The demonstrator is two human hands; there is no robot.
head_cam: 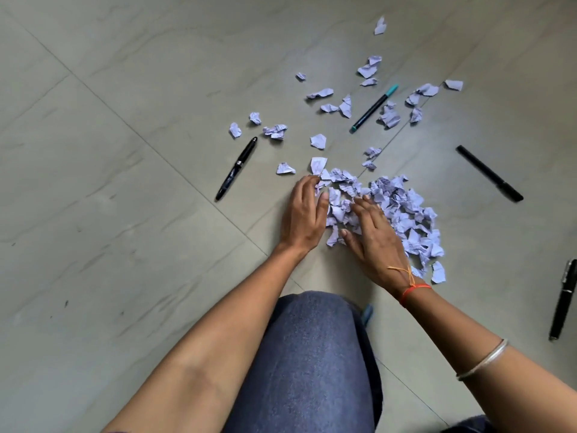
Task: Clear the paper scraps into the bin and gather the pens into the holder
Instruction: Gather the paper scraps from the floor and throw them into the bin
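A heap of crumpled pale-lilac paper scraps (402, 210) lies on the tiled floor in front of me. My left hand (304, 210) curls its fingers against the heap's left edge. My right hand (373, 235) lies flat on the scraps with its fingers spread. Loose scraps (318, 140) are scattered farther out. A black pen (236, 169) lies to the left, a teal-capped marker (374, 108) beyond the heap, a black marker (489, 173) to the right and another black pen (563, 300) at the right edge. No bin or holder is in view.
My knee in blue cloth (312, 364) is bent below my hands. The grey floor tiles (109, 151) stretch bare to the left. More scraps (370, 67) reach toward the far right.
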